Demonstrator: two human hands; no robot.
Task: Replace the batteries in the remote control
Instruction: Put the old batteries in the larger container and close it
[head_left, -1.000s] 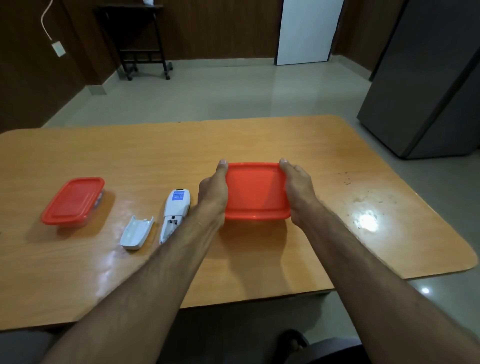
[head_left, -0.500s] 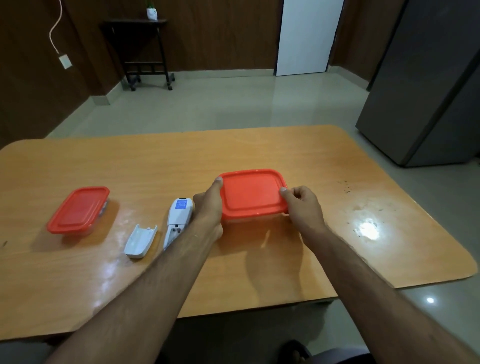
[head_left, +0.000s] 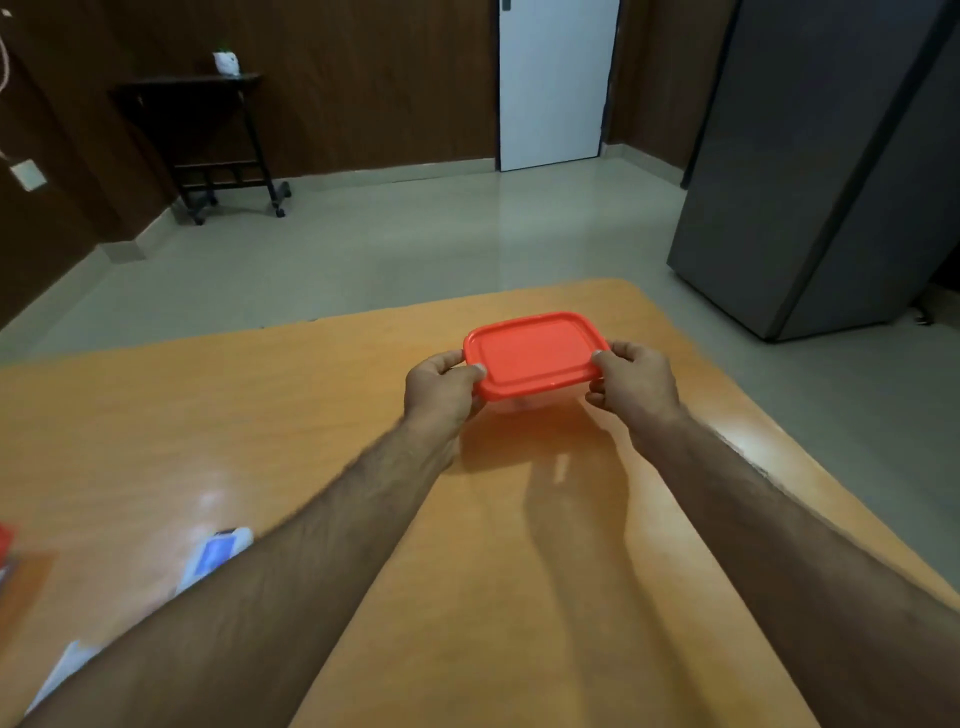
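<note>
Edges: box (head_left: 535, 358) is held above the surface (head_left: 156, 441), near its far right corner; right edge runs diagonally just beside the right forearm. Far edge lies just beyond the box.
Open room: bare surface between the two forearms and to the left of the left hand (head_left: 441, 387); a shadow of the box and hands falls on it below the box.
Left hand: grips the box's left short end, thumb on the lid rim, fingers curled under.
Right hand: right hand (head_left: 636, 384) grips the right short end the same way, thumb tip on the lid rim, fingers curled below.
Box: clear body, mostly hidden; orange-red lid (head_left: 535, 351) seated on top, rounded corners, raised border. Contents cannot be made out.
Remote: remote (head_left: 215, 556) lies on the surface at lower left, white with a blue panel, blurred, partly hidden behind the left forearm. Well apart from the box.
Other items: a white piece (head_left: 65, 670) at the bottom left edge, blurred, cannot identify; a red sliver (head_left: 5, 540) at the left frame edge.
Surface: orange wood-grain, glossy, rounded corner, light glare near the remote.
Room: pale tiled floor (head_left: 389, 249), dark wood-panelled walls, white door (head_left: 553, 83) at the back, dark side table (head_left: 208, 130) on castors with a small white pot (head_left: 227, 62), grey cabinet (head_left: 831, 156) at right.
</note>
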